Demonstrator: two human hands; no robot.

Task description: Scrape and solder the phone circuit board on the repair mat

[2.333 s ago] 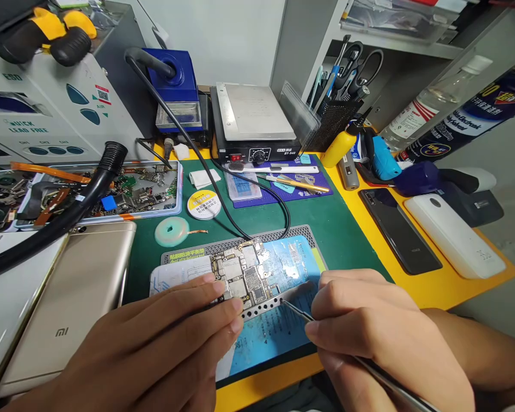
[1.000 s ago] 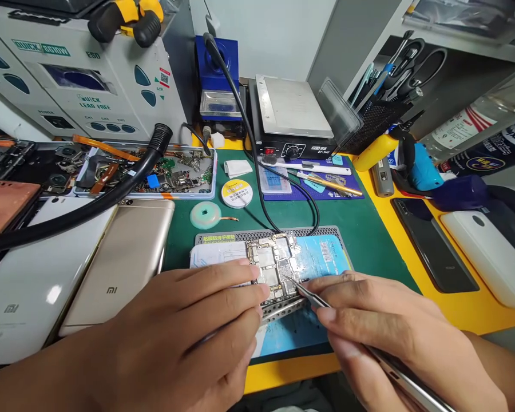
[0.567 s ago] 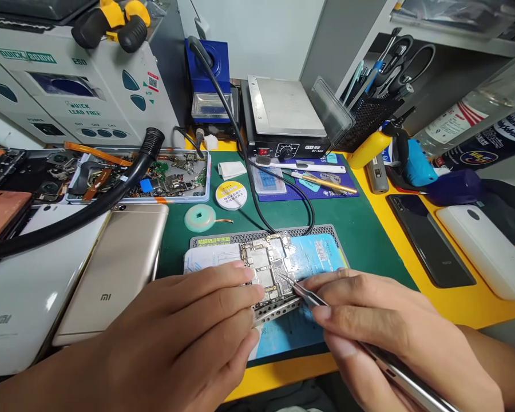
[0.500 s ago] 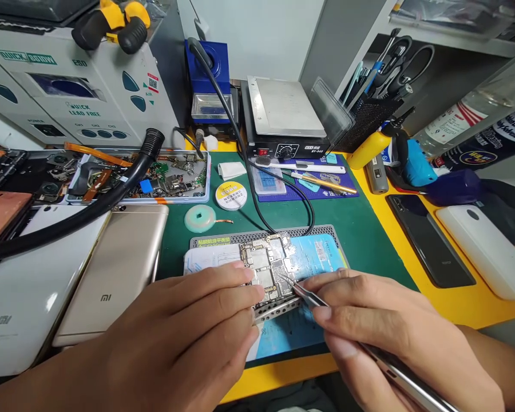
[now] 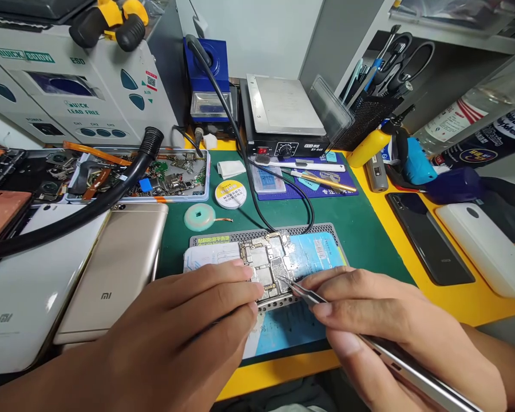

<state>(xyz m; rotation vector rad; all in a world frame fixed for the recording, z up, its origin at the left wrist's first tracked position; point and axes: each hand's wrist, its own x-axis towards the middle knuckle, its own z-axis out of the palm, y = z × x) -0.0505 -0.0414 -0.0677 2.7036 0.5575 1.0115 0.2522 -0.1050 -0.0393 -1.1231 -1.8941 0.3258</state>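
Observation:
A phone circuit board sits in a perforated metal holder on a blue and white pad. My left hand lies at the board's left edge, its fingers close together and gripping the holder and board side; the thumb is mostly hidden. My right hand holds metal tweezers like a pen. The tweezer tips touch or hover just over the dark chip area at the board's lower right; which of the two cannot be made out.
Phones lie at left and right. Behind are a parts tray, a solder wick spool, a round tin, a black cable, a hot plate, and a brush. A black hose arches over the left.
The holder's near edge has tilted or shifted slightly upward toward the board, with my left fingers moving a little. The tweezer tips have moved slightly down on the chip area.

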